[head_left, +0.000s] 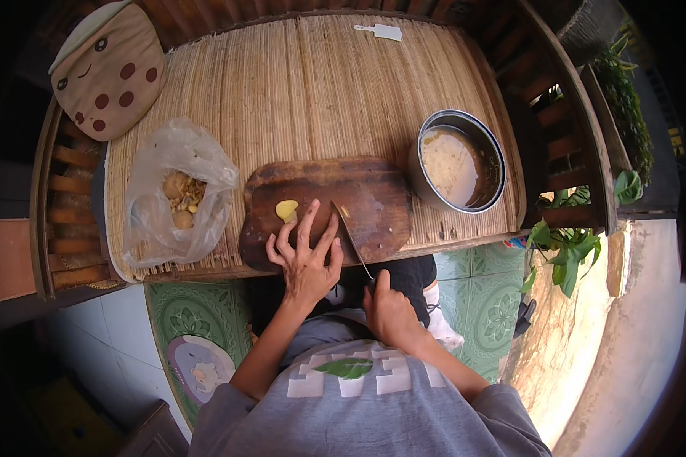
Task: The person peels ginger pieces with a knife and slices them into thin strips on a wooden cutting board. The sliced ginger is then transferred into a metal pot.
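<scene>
My left hand (308, 265) is spread over the dark wooden cutting board (371, 177), fingers apart, with nothing visibly held. Beside its fingertips lie thin yellow slices (286, 209) of what may be a root or potato. My right hand (393, 315) grips a kitchen knife (352, 239) by its handle, below the board's near edge. The blade slants up and left across the board, its tip close to my left index finger. A small yellowish piece (345, 212) sits against the blade's right side. Part of the board is hidden under my left hand.
Left of the board, an open clear plastic bag (148, 188) holds round brown items and yellowish scraps. A metal pot (416, 171) with cloudy liquid stands right. A cushion (111, 74) and white paddle-shaped piece (384, 32) rest on the slatted mat (274, 85). Wooden railings (583, 125) flank the seat.
</scene>
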`<state>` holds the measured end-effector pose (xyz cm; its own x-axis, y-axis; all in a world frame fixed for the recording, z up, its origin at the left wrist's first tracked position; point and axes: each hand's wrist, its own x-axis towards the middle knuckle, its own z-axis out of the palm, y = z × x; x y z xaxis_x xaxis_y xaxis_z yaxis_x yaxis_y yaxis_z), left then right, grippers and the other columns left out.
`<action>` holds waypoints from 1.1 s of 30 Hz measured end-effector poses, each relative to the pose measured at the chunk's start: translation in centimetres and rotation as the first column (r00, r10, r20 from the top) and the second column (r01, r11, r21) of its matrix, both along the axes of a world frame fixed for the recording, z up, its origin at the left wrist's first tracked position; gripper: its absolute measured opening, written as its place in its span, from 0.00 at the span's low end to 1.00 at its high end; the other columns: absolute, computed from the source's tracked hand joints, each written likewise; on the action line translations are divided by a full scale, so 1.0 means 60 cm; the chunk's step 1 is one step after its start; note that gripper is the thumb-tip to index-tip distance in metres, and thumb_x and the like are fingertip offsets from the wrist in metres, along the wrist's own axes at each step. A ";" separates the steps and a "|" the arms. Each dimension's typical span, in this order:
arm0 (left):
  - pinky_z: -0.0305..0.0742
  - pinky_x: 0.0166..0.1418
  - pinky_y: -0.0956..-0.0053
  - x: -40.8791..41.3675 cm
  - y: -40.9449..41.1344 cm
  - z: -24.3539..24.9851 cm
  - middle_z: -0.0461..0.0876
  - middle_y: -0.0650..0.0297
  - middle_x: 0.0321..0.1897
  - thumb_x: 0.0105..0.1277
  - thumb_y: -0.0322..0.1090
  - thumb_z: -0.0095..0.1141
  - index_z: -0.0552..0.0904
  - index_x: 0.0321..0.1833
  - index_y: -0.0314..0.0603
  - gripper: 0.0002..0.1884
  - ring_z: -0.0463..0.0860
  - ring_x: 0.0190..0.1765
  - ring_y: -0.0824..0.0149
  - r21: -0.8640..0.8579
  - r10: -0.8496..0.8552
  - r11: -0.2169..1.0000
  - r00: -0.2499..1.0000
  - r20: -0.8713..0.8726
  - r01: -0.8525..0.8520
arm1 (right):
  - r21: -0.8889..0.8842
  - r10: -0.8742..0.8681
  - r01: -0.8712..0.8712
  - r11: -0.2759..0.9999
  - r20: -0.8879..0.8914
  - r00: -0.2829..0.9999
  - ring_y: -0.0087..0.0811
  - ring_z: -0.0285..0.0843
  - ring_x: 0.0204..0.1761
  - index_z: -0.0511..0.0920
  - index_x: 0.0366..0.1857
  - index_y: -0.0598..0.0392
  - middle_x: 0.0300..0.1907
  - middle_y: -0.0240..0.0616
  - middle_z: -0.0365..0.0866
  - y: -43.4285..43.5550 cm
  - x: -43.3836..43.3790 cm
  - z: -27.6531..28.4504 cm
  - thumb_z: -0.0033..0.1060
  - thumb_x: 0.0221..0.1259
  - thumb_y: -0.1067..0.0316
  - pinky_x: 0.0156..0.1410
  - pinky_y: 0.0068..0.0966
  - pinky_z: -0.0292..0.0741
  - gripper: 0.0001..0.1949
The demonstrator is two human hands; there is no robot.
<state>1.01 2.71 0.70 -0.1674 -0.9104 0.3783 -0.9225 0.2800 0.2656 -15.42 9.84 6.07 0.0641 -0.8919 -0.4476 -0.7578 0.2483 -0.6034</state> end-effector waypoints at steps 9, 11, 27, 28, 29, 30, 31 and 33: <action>0.43 0.77 0.46 -0.014 -0.001 0.001 0.66 0.65 0.82 0.68 0.45 0.63 0.88 0.64 0.60 0.21 0.62 0.73 0.53 -0.036 0.010 0.999 1.000 -0.022 -0.011 | -0.057 -0.052 0.063 0.996 0.188 0.981 0.71 0.82 0.29 0.63 0.44 0.65 0.24 0.67 0.81 0.006 -0.020 -0.003 0.52 0.79 0.65 0.32 0.60 0.76 0.13; 0.44 0.77 0.46 -0.020 0.000 -0.002 0.66 0.64 0.82 0.68 0.45 0.63 0.88 0.64 0.57 0.21 0.62 0.73 0.53 -0.039 0.016 0.999 0.999 -0.030 -0.017 | -0.086 -0.045 0.058 0.995 0.150 0.988 0.69 0.82 0.29 0.63 0.44 0.65 0.23 0.65 0.81 0.008 -0.016 0.000 0.54 0.79 0.67 0.32 0.59 0.76 0.13; 0.43 0.78 0.46 -0.027 -0.001 0.005 0.64 0.66 0.83 0.65 0.43 0.63 0.88 0.62 0.54 0.22 0.61 0.73 0.52 0.000 0.037 0.999 0.999 -0.036 -0.037 | -0.002 0.028 -0.028 1.000 -0.087 0.996 0.70 0.84 0.30 0.64 0.46 0.61 0.29 0.68 0.83 0.007 -0.010 0.030 0.50 0.80 0.61 0.34 0.60 0.82 0.13; 0.43 0.78 0.46 -0.027 -0.001 0.006 0.64 0.66 0.83 0.65 0.43 0.63 0.88 0.62 0.54 0.22 0.61 0.73 0.52 0.001 0.037 0.999 0.999 -0.038 -0.037 | 0.000 0.030 -0.030 1.000 -0.096 0.995 0.70 0.84 0.30 0.64 0.46 0.61 0.29 0.68 0.83 0.007 -0.010 0.027 0.49 0.80 0.61 0.34 0.59 0.82 0.13; 0.43 0.78 0.46 -0.027 -0.001 0.006 0.64 0.66 0.83 0.66 0.43 0.63 0.88 0.62 0.54 0.21 0.61 0.73 0.52 0.003 0.037 0.999 0.998 -0.041 -0.037 | -0.005 0.034 -0.034 0.999 -0.087 0.996 0.70 0.84 0.30 0.64 0.46 0.61 0.29 0.68 0.83 0.006 -0.010 0.024 0.49 0.80 0.61 0.34 0.59 0.82 0.13; 0.43 0.78 0.46 -0.027 -0.001 0.006 0.64 0.66 0.83 0.65 0.43 0.63 0.89 0.61 0.53 0.21 0.61 0.73 0.51 0.002 0.036 0.999 0.998 -0.048 -0.036 | -0.010 0.037 -0.038 0.999 -0.078 0.996 0.70 0.84 0.30 0.63 0.46 0.61 0.29 0.68 0.83 0.006 -0.011 0.020 0.49 0.80 0.62 0.34 0.59 0.82 0.13; 0.43 0.78 0.46 -0.026 -0.001 0.005 0.64 0.66 0.83 0.65 0.43 0.62 0.89 0.61 0.53 0.21 0.61 0.73 0.51 0.002 0.036 0.999 0.998 -0.056 -0.036 | -0.015 0.041 -0.042 0.999 -0.070 0.997 0.70 0.84 0.30 0.63 0.46 0.61 0.29 0.68 0.83 0.005 -0.011 0.017 0.49 0.80 0.62 0.34 0.59 0.82 0.13; 0.44 0.78 0.46 -0.026 -0.002 0.005 0.64 0.65 0.83 0.65 0.43 0.62 0.89 0.60 0.53 0.20 0.61 0.73 0.51 0.004 0.035 0.999 0.997 -0.061 -0.035 | -0.023 0.042 -0.043 0.999 -0.045 0.998 0.71 0.84 0.31 0.63 0.46 0.61 0.28 0.68 0.83 0.003 -0.010 0.012 0.49 0.80 0.62 0.35 0.60 0.82 0.12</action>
<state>-0.53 2.61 1.01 -0.1118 -0.9164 0.3843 -0.9137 0.2468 0.3228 -16.03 10.00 6.79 0.0829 -0.8992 -0.4296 -0.7934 0.2012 -0.5744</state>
